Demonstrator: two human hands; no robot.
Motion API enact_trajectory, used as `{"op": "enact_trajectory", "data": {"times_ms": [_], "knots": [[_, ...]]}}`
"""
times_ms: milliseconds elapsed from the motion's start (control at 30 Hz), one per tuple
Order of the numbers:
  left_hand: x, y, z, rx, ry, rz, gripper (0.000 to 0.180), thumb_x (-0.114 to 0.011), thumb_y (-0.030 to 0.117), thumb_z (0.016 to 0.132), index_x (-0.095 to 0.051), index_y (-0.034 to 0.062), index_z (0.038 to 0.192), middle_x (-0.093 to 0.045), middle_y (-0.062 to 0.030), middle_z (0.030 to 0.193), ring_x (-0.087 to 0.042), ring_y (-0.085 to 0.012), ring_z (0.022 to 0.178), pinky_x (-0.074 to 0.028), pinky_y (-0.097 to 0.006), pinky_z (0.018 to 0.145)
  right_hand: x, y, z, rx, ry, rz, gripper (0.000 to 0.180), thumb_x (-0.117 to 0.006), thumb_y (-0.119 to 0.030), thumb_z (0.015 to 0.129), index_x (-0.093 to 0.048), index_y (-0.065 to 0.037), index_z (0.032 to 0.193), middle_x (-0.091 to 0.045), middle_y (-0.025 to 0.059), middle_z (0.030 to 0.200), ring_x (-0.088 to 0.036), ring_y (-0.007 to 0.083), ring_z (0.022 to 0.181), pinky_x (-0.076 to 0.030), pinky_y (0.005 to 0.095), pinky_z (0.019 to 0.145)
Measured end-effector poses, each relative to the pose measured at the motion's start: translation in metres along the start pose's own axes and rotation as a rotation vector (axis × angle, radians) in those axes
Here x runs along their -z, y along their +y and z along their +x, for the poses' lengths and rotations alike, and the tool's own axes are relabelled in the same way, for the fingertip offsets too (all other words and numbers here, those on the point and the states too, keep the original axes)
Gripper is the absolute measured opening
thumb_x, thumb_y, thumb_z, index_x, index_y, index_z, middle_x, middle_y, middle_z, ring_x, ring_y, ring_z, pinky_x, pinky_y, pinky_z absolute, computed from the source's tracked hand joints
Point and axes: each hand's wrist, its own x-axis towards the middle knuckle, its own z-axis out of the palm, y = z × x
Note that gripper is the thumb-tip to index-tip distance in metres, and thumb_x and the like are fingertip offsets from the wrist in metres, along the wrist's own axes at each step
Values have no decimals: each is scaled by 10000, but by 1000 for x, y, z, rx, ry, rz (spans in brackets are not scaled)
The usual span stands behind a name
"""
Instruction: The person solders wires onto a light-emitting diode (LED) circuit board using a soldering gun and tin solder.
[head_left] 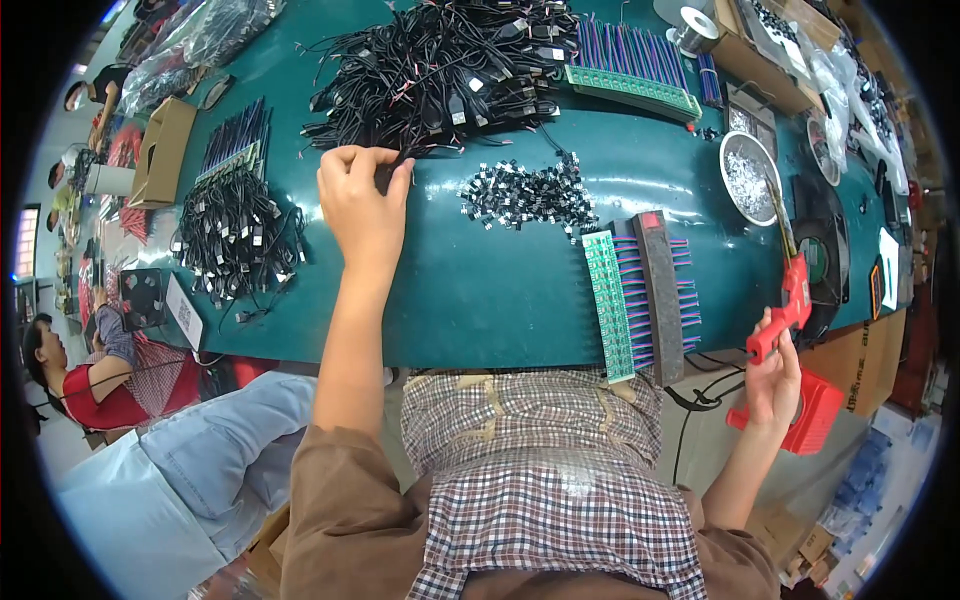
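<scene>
Only the head view here, so here's what we've got. Our left hand [365, 200] is stretched out over the green table [480, 290] with the fingertips pinched together on the near edge of the big pile of black cables [440, 75]. It looks like it's picking one lead out of the tangle. Our right hand [772, 378] is way off to the side, wrapped around the handle of a red soldering gun [790, 300] whose tip points up toward the metal bowl [750, 178] of shiny bits.

Just in front of us sits a green circuit board strip [610, 305] with purple wires [680, 295] fanned out under a dark bar [660, 295], and between that and the cables there's a little heap of small black connectors [525, 195].

Tip from us: pinch a single lead near its plug end and draw it out slowly so the rest of the pile doesn't drag along. Meanwhile we'd keep the hot tip parked well away from cables and sleeve.
</scene>
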Motion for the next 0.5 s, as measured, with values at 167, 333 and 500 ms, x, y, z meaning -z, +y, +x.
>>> {"op": "enact_trajectory", "data": {"times_ms": [167,333,500], "knots": [[34,9,-3,211,-7,-470,160,-786,50,809,-668,-6,901,-663,-113,1023,-670,-208,852,-560,-319,748,-12,-11,-42,111,-147,-28,591,-626,-40,914,-361,15,1439,-525,137,1205,-553,218,1104,-464,393,1052],[80,19,-28,-45,-355,-371,182,-775,-10,762,-675,7,913,-694,-85,963,-678,-207,808,-545,-317,670,-63,-9,-66,114,-232,37,654,-533,91,729,-377,-28,1353,-404,69,975,-451,142,815,-486,277,805],[94,19,-54,-120,-699,-182,306,-811,30,675,-682,49,953,-652,-70,1087,-624,-267,961,-496,-377,826,-64,2,-79,142,-219,-122,639,-544,46,693,-393,-26,1310,-420,74,959,-450,124,669,-443,216,558]]}}
